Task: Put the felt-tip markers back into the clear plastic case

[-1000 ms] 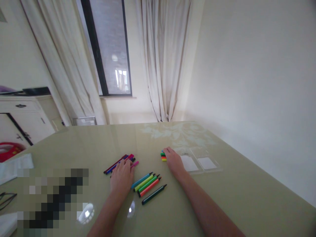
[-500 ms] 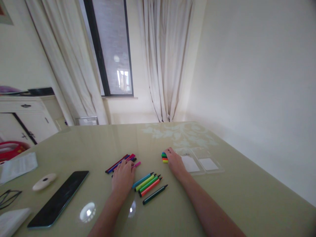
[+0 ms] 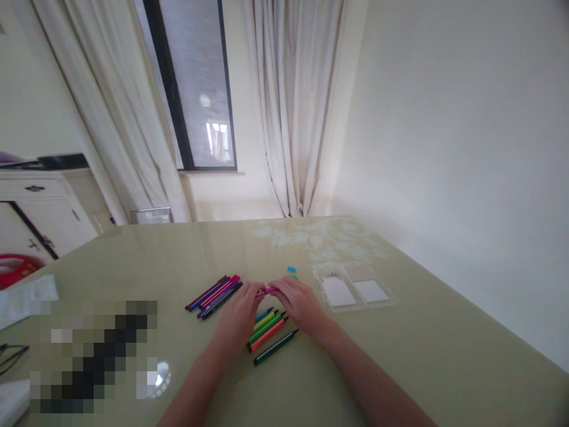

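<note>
A pink marker point(image 3: 267, 290) is held up between my two hands. My left hand point(image 3: 236, 315) pinches its left end, and my right hand point(image 3: 303, 303) has its fingers closed on the right end. Below them lie several uncapped markers side by side, among them an orange one point(image 3: 267, 336) and a dark green one point(image 3: 275, 348), tips to the upper right. Left of my left hand is a pile of capped markers point(image 3: 214, 296) in dark red, blue, pink and black. A blue cap point(image 3: 291, 269) and part of a green cap point(image 3: 292, 276) show beyond my right hand, which hides the others.
An open clear plastic case point(image 3: 365, 301) with white inserts lies right of my hands. At the left are a pixelated patch over a dark object point(image 3: 106, 350), a white packet point(image 3: 31, 296) and glasses point(image 3: 13, 356). The table point(image 3: 400, 367) meets the wall at the right.
My left hand has lifted the pink marker away from the pile and moved right. My right hand has left the row of caps and come left to the marker's other end.
</note>
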Demonstrator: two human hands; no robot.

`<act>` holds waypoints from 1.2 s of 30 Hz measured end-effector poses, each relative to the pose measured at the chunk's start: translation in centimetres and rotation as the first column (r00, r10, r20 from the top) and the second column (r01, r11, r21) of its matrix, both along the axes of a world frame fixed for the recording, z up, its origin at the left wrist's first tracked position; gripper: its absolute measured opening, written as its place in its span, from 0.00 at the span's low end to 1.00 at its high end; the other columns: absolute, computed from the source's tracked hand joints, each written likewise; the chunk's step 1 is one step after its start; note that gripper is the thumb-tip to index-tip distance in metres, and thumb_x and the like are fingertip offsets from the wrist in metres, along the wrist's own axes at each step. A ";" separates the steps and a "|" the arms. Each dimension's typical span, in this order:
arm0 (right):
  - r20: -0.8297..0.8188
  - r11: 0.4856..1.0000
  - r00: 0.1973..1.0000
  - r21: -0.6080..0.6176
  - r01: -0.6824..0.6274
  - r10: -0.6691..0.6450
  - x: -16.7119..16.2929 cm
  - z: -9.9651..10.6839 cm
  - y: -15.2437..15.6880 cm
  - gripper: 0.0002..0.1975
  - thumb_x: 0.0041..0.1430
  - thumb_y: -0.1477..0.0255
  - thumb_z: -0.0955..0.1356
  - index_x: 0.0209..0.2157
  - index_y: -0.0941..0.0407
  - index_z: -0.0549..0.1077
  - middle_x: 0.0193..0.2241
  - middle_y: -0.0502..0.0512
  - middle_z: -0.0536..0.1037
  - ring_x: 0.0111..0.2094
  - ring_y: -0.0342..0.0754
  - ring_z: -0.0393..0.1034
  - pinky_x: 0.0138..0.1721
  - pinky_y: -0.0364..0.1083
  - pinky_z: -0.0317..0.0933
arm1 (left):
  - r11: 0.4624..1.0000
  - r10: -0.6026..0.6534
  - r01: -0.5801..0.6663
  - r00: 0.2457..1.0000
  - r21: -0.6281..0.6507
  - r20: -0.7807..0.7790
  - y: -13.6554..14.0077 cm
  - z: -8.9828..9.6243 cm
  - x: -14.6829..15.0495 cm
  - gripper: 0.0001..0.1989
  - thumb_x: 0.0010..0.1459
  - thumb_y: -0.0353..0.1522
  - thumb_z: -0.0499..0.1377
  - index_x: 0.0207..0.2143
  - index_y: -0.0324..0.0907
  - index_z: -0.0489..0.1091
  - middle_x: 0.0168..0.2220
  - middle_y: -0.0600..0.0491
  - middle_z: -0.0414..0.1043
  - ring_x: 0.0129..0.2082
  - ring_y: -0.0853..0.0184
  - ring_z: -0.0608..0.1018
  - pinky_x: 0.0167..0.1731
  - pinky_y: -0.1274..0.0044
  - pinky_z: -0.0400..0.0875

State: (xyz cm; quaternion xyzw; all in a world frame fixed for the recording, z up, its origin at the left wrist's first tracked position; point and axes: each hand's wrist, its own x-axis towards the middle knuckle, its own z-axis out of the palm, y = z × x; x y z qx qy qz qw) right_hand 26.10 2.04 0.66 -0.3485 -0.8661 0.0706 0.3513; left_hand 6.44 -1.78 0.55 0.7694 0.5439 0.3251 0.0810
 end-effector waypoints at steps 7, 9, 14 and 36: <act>0.015 0.996 0.996 -0.034 -0.087 0.087 -0.1 0.0 0.0 0.12 0.73 0.70 0.64 0.47 0.55 0.79 0.40 0.56 0.83 0.42 0.47 0.76 0.47 0.43 0.66 | 0.999 0.029 -0.032 0.984 -0.015 -0.176 -0.9 0.4 0.2 0.14 0.72 0.40 0.48 0.42 0.46 0.70 0.41 0.51 0.77 0.42 0.61 0.79 0.40 0.74 0.69; 0.022 0.993 0.995 -0.065 -0.100 0.101 0.0 0.1 0.1 0.13 0.73 0.70 0.64 0.46 0.55 0.80 0.40 0.55 0.83 0.42 0.46 0.76 0.47 0.42 0.66 | 0.991 0.080 -0.107 0.958 -0.083 -0.276 -1.1 0.7 0.6 0.14 0.72 0.41 0.48 0.42 0.48 0.71 0.40 0.52 0.79 0.40 0.62 0.80 0.35 0.76 0.67; -0.005 0.984 0.994 -0.135 -0.113 0.113 0.3 0.3 0.4 0.12 0.72 0.69 0.65 0.45 0.54 0.81 0.39 0.54 0.84 0.42 0.46 0.76 0.47 0.43 0.66 | 0.950 0.142 -0.232 0.918 -0.208 -0.371 -1.2 1.6 1.3 0.17 0.72 0.45 0.47 0.44 0.48 0.72 0.39 0.52 0.81 0.39 0.60 0.82 0.31 0.76 0.64; 0.242 0.890 0.894 -0.172 0.423 -0.378 2.4 -0.8 4.1 0.11 0.71 0.77 0.60 0.44 0.56 0.73 0.43 0.57 0.79 0.43 0.47 0.73 0.44 0.42 0.60 | 0.934 0.212 -0.185 0.975 -0.306 0.058 0.4 0.1 -1.5 0.10 0.67 0.34 0.53 0.43 0.42 0.73 0.41 0.49 0.79 0.40 0.62 0.79 0.42 0.73 0.71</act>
